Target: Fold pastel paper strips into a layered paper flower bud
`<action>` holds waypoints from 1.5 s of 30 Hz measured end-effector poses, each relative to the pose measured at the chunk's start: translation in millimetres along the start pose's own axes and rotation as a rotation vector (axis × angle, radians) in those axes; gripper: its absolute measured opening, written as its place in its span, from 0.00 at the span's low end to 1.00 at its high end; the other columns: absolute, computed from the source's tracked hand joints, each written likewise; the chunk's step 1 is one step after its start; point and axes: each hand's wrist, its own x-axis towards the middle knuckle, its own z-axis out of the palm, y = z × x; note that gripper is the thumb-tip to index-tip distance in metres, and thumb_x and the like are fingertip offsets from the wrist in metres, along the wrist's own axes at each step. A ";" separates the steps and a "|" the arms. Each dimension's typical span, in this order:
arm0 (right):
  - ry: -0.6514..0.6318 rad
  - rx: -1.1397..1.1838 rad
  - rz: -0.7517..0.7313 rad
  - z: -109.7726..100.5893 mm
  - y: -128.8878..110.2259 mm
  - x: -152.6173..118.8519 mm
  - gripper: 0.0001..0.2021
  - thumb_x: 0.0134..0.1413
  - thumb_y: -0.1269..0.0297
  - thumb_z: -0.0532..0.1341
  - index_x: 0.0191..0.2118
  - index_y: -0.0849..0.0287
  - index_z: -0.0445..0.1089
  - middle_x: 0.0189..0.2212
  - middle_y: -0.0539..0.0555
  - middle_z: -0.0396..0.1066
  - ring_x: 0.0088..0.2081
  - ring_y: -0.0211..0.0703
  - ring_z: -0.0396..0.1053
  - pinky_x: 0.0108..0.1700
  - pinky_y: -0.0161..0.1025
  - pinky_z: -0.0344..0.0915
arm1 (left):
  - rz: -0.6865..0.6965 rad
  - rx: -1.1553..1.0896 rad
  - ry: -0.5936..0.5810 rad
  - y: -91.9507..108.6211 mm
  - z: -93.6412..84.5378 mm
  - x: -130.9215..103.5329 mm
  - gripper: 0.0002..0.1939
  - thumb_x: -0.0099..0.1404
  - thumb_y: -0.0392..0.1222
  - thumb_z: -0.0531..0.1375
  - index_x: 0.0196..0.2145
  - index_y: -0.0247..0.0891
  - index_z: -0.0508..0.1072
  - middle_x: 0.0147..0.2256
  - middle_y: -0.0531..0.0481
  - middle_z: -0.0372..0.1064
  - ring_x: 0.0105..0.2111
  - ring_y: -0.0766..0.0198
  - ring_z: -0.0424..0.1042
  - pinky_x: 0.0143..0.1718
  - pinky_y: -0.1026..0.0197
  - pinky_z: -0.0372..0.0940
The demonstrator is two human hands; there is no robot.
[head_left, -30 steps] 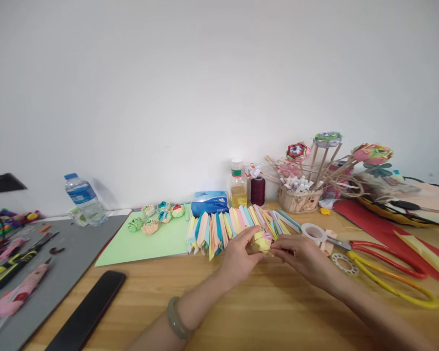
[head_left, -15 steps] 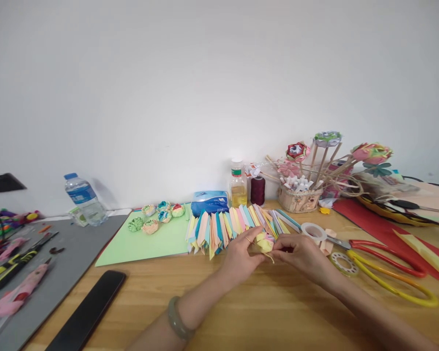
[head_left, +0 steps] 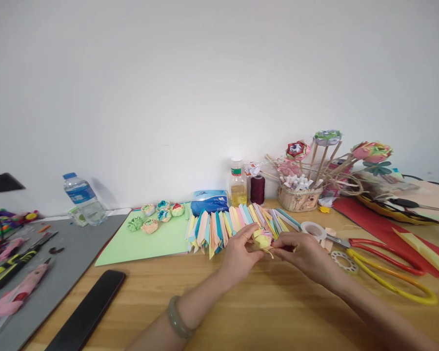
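Note:
Between my two hands is a small yellow and pink paper flower [head_left: 262, 239], held just above the wooden table. My left hand [head_left: 241, 251] grips it from the left with thumb and fingers. From the right, the fingertips of my right hand [head_left: 294, 249] pinch at its edge, near a thin yellow strand hanging below. What exactly the right fingertips hold is partly hidden. Right behind my hands lies a row of folded paper strips [head_left: 215, 229] in several colours. Several finished paper flowers [head_left: 164, 214] rest on a green sheet [head_left: 142, 246] to the left.
Scissors [head_left: 388, 263], a tape roll [head_left: 313, 230] and red paper [head_left: 369, 226] lie on the right. A basket [head_left: 300, 200] with paper flowers, a thread spool [head_left: 257, 190], a glue bottle [head_left: 238, 187] and a tissue pack [head_left: 209, 201] stand behind. A phone [head_left: 91, 307] lies front left.
The paper flower has shifted slightly left and turned a little in my fingers. Both hands keep their hold on it, with the right fingertips moved slightly.

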 end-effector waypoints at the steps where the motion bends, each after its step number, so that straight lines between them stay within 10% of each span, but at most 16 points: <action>1: 0.009 -0.009 0.001 0.3 -0.2 -0.2 0.10 0.49 0.62 0.57 0.22 0.60 0.68 0.20 0.51 0.68 0.23 0.38 0.64 0.25 0.33 0.56 | 0.003 0.001 -0.001 0.3 -0.1 -0.1 0.30 0.46 0.30 0.62 0.49 0.44 0.65 0.51 0.49 0.61 0.47 0.60 0.64 0.44 0.59 0.64; 34: -0.036 0.110 0.029 0.0 0.8 2.4 0.11 0.47 0.58 0.59 0.21 0.60 0.65 0.19 0.49 0.64 0.22 0.37 0.61 0.25 0.33 0.57 | 0.021 0.035 -0.059 -5.1 -0.2 -2.0 0.30 0.47 0.33 0.63 0.49 0.45 0.64 0.47 0.48 0.65 0.39 0.61 0.68 0.42 0.59 0.65; 45: 0.049 0.166 -0.126 -10.9 -5.8 0.9 0.10 0.53 0.61 0.55 0.31 0.58 0.71 0.30 0.53 0.71 0.33 0.42 0.67 0.34 0.37 0.62 | -0.089 -0.301 -0.007 0.6 1.3 2.6 0.27 0.46 0.32 0.64 0.45 0.38 0.65 0.40 0.45 0.69 0.38 0.61 0.69 0.41 0.58 0.64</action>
